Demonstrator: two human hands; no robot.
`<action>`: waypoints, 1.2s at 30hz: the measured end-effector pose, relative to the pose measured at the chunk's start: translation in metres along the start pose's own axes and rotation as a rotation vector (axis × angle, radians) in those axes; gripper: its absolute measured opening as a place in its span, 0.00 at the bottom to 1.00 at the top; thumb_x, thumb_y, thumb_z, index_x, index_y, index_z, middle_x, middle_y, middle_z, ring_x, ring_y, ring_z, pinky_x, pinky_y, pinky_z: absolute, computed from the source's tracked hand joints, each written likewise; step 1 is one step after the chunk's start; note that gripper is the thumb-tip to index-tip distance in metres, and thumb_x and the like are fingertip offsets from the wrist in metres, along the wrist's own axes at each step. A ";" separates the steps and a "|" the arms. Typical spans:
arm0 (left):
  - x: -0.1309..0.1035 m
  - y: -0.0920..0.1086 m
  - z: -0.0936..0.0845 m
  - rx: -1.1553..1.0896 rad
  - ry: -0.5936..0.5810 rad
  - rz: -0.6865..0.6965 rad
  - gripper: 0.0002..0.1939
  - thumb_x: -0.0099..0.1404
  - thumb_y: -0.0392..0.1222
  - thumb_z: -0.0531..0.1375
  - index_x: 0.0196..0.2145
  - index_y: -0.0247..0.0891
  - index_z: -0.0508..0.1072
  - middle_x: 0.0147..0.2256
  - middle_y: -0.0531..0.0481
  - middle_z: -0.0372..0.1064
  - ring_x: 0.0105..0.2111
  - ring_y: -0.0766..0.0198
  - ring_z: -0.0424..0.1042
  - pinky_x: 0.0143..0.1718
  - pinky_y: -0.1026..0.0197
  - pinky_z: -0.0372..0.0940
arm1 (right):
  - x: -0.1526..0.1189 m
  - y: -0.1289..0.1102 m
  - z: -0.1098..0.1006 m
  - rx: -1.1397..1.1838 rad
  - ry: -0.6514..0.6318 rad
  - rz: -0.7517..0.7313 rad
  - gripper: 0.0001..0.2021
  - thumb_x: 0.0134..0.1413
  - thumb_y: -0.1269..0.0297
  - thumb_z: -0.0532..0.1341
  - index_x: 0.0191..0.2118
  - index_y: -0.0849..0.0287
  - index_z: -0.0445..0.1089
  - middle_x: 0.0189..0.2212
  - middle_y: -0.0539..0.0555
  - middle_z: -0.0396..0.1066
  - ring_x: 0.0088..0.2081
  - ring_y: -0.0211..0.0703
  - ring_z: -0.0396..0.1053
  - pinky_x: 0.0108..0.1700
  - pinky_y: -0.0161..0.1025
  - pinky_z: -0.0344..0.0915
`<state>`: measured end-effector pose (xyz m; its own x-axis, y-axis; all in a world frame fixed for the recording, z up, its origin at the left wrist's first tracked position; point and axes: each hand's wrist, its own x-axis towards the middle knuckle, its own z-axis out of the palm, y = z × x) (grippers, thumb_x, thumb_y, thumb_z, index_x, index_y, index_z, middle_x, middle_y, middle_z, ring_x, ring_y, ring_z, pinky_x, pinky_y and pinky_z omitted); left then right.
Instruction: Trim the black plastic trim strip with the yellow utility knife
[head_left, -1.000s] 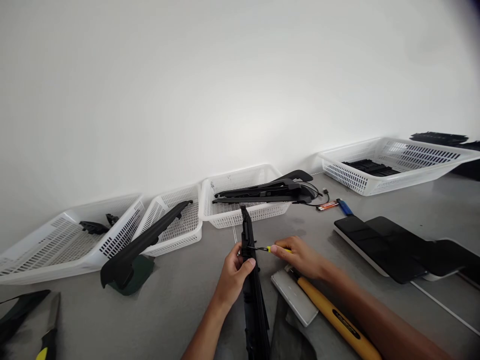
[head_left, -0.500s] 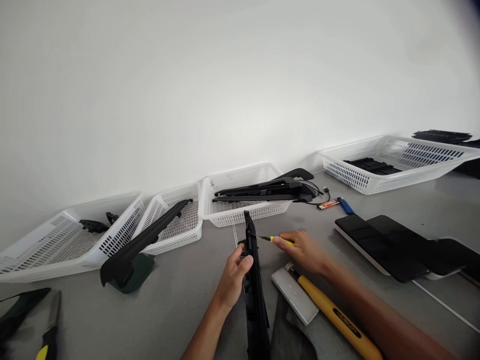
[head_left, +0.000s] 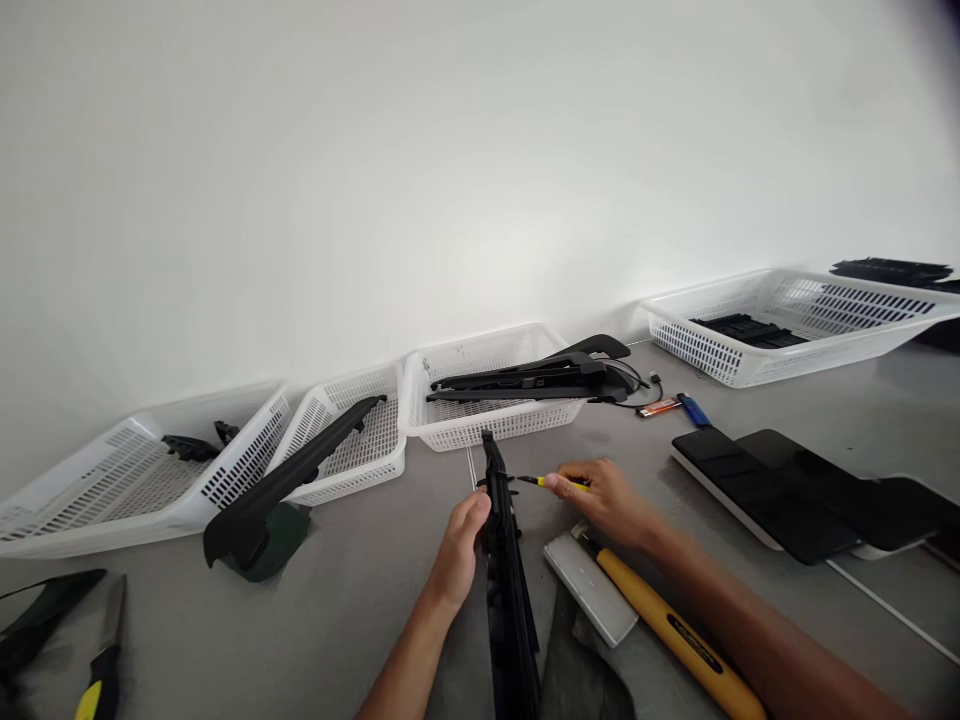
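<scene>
My left hand is closed round the upper part of a long black plastic trim piece, which stands nearly upright and runs out of view at the bottom. Its narrow upper end points toward the baskets. My right hand pinches a slim yellow-handled craft knife. The knife's thin tip points left and reaches the right edge of the trim piece near its top; whether it touches is too small to tell. Below my right forearm lies a thick yellow-orange handled tool, beside a whitish flat box.
White baskets along the wall hold black parts. Another black trim piece leans over a basket edge. A file-like tool lies at left. On the right are dark flat devices, a blue item and a larger basket.
The trim piece has turned slightly in my left hand, its upper end shifting left and down. My left thumb has moved left and up. My right hand and the knife have barely moved.
</scene>
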<state>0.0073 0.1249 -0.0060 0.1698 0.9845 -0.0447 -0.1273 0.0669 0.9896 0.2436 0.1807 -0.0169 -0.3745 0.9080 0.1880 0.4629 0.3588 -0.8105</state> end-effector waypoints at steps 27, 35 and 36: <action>0.007 -0.015 0.000 -0.089 0.004 -0.180 0.26 0.59 0.64 0.68 0.31 0.35 0.74 0.29 0.51 0.69 0.29 0.65 0.66 0.31 0.64 0.61 | -0.004 0.005 0.006 -0.003 0.037 0.008 0.33 0.65 0.34 0.55 0.21 0.58 0.61 0.21 0.48 0.53 0.25 0.36 0.52 0.29 0.37 0.47; 0.008 -0.016 0.000 -0.065 -0.038 -0.153 0.29 0.59 0.67 0.69 0.32 0.35 0.74 0.26 0.54 0.65 0.24 0.68 0.61 0.26 0.65 0.57 | -0.004 0.006 0.003 -0.037 0.092 0.028 0.33 0.65 0.33 0.55 0.21 0.58 0.60 0.21 0.48 0.53 0.26 0.37 0.52 0.29 0.38 0.46; 0.008 -0.015 0.000 -0.064 -0.039 -0.150 0.29 0.59 0.68 0.69 0.32 0.35 0.73 0.26 0.54 0.64 0.24 0.69 0.61 0.26 0.65 0.57 | -0.004 0.005 0.003 -0.046 0.105 0.035 0.33 0.64 0.32 0.55 0.21 0.58 0.59 0.20 0.48 0.53 0.26 0.37 0.52 0.29 0.39 0.46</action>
<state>0.0105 0.1318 -0.0208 0.2292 0.9558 -0.1843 -0.1593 0.2236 0.9616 0.2452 0.1785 -0.0232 -0.2724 0.9369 0.2191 0.5111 0.3339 -0.7920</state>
